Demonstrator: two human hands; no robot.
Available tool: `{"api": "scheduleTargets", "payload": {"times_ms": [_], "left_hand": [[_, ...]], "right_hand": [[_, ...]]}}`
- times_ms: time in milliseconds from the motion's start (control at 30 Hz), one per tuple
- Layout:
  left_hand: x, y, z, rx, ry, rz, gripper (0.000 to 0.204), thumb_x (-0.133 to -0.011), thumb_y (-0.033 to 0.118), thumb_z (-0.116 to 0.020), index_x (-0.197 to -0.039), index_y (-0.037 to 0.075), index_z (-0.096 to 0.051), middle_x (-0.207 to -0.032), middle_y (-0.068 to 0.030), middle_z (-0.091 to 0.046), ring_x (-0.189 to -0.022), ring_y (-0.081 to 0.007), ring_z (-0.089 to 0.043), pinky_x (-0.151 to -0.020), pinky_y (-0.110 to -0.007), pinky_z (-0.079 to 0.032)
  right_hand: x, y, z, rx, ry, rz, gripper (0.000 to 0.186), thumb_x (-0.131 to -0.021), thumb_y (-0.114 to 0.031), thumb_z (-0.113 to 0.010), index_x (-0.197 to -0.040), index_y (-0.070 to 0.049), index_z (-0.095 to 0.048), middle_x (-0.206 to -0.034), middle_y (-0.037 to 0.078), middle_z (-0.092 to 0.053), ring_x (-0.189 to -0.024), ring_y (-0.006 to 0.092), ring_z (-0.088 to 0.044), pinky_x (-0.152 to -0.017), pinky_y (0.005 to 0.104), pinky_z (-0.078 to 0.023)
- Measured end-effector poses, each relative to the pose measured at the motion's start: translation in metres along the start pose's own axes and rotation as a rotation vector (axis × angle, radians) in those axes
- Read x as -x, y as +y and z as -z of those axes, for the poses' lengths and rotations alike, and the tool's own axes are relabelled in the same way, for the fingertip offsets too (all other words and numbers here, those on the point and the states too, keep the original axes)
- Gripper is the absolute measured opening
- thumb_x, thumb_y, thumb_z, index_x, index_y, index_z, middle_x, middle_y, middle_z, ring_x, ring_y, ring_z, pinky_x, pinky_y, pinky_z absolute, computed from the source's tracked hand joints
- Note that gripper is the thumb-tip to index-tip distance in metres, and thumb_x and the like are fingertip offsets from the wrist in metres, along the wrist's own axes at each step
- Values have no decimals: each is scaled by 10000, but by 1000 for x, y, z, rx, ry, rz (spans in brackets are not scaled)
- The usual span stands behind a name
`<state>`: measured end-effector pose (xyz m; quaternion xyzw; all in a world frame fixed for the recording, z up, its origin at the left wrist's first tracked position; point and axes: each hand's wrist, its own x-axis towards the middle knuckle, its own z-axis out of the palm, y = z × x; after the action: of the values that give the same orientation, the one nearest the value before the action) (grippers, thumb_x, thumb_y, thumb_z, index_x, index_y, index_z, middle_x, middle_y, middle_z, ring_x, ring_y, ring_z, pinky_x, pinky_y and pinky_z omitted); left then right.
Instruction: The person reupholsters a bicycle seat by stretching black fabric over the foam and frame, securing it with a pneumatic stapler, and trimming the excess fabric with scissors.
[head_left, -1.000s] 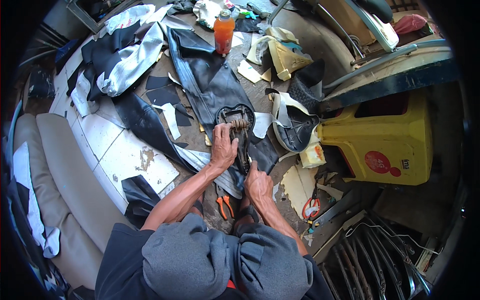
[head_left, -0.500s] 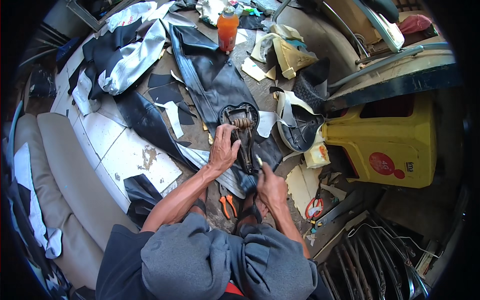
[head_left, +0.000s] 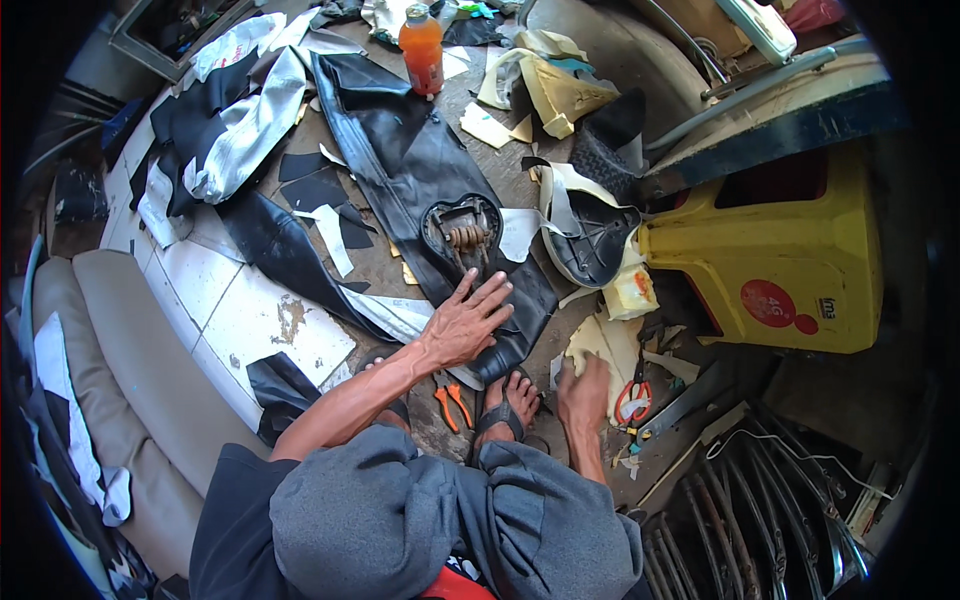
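An upturned bicycle saddle point(head_left: 462, 232) with a rusty coil spring lies on a long piece of black vinyl point(head_left: 400, 130). Across its narrow end rests my left hand point(head_left: 467, 325), open, palm down with the fingers spread. My right hand point(head_left: 583, 390) is low beside a cream foam sheet point(head_left: 605, 345), its fingers curled downward. A small pale thing shows at its fingertips, too little of it to name. Orange-handled pliers point(head_left: 453, 402) lie on the floor between my feet. Red-handled scissors point(head_left: 633, 400) are right of my right hand.
Another black saddle shell point(head_left: 592, 245) with a peeled-back cover lies to the right, near a yellow plastic case point(head_left: 790, 260). An orange drink bottle point(head_left: 421, 55) stands on the vinyl. Scraps surround the vinyl; a brown cushion point(head_left: 150, 350) is at left, metal frames point(head_left: 740, 530) at lower right.
My right hand has moved right and down, away from the saddle to the foam sheet. My left hand has slid toward the saddle's narrow end and flattened out. The view has shifted slightly.
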<state>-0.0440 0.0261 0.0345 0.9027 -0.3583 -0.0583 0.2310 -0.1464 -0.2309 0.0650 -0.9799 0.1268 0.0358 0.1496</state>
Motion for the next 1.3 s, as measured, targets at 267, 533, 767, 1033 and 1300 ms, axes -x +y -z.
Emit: {"api": "scheduleTargets", "payload": {"times_ms": [267, 533, 767, 1033, 1300], "left_hand": [[-13, -15, -16, 27, -213, -45, 574, -777, 348, -819, -1286, 141, -650, -1372, -40, -580, -1492, -224, -352, -1246, -526, -160], [-23, -17, -5, 63, -267, -50, 586, -745, 352, -839, -1259, 134, -661, -1304, -36, -577, -1391, -209, -424, -1096, -456, -301], [-30, -12, 0, 114, -301, -45, 539, -718, 331, -848, -1187, 136, -668, -1257, -37, -570, -1340, -215, -449, -1050, -461, -312], [-37, -11, -2, 105, -447, 11, 409, -719, 325, -837, -1079, 184, -703, -1194, -11, -564, -1348, -209, -434, -1031, -472, -288], [-33, -14, -4, 119, -433, 24, 371, -722, 246, -797, -1080, 221, -703, -1150, 2, -559, -1357, -217, -428, -1009, -497, -278]], "right_hand": [[-56, -67, -40, -455, -501, -88, 449, -980, -442, -614, -1091, -13, -687, -844, 211, -721, -767, 416, -709, -768, 473, -552], [-62, -55, -59, -412, -558, -118, 324, -937, -300, -720, -964, 17, -655, -797, 87, -694, -646, 158, -676, -536, 312, -528], [-79, -56, -52, -701, -1012, -586, 215, -936, -241, -664, -882, -33, -649, -654, 14, -568, -490, 120, -501, -409, 301, -364], [-60, -41, -52, -796, -1017, -406, 306, -937, -296, -557, -797, -34, -633, -684, 5, -532, -623, 113, -451, -555, 327, -350], [-40, -51, -59, -880, -904, -252, 325, -981, -299, -536, -907, 2, -634, -751, -7, -554, -719, 114, -486, -656, 326, -414]]}}
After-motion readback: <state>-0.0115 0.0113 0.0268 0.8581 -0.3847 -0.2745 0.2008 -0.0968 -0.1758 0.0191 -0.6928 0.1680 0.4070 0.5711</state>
